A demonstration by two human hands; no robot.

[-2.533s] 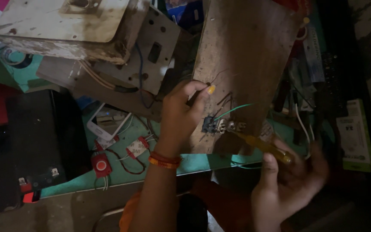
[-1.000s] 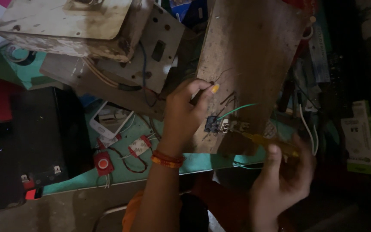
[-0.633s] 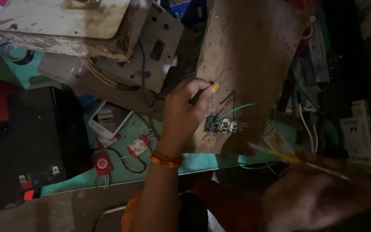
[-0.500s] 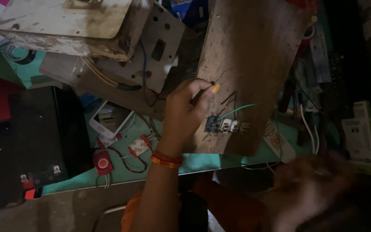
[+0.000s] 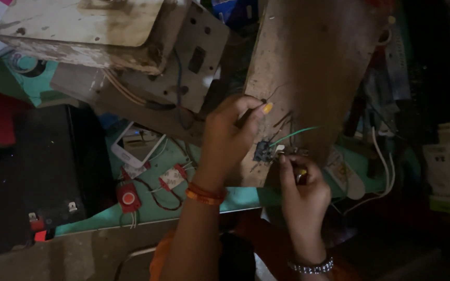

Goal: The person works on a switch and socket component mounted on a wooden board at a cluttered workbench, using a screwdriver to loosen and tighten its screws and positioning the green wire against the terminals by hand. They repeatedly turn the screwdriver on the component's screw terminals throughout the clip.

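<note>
Left hand [image 5: 230,138] fingers curled, thumb and forefinger pinched on a thin dark rod with a yellow end, likely a tool [image 5: 259,110], tip pressed on the board [image 5: 308,67], seemingly to steady it beside the work spot. Right hand [image 5: 302,190] bunched narrow, fingertips [image 5: 283,159] touching the small dark module [image 5: 262,151] at the board's lower edge; something yellowish sits inside the curl, can't tell what or whether it's truly gripped. Module lies flat on the wood between the two hands, thin black leads and a green wire [image 5: 294,135] running off it up and right, so both hands close in from either side. Board lies tilted over the clutter, giving a flat bench surface. Outward: orange bangles [image 5: 204,192] on left wrist, metal bracelet [image 5: 311,267] on right. Left of the hands on the teal table [image 5: 157,211]: red button switch [image 5: 127,198] with wires, white phone [image 5: 136,145], black battery box [image 5: 37,171]. Above, a dirty white casing [image 5: 84,26] over a grey plate [image 5: 194,57]. White cables [image 5: 381,161] and a green-white box [image 5: 446,169] at right.
</note>
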